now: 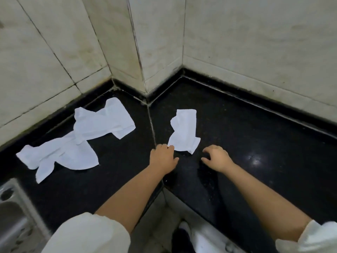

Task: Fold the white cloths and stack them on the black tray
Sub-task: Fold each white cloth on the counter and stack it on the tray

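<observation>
Black corner counter (255,143): small white cloth (184,132) lies crumpled. Left hand (163,157) touches its corner; right hand (217,157) hovers, both empty, fingers loosely curled. Flatten before folding.

The cloth (184,131) near my hands is plain white, and the cloths (76,137) on my left are the same white, with no pattern. The counter (255,143) under them is glossy black with tiny pale speckles. The wall tiles (255,42) are cream with faint brownish veins and dark grout, my sleeves (87,234) are off-white, and the sink (12,216) is grey steel.
</observation>
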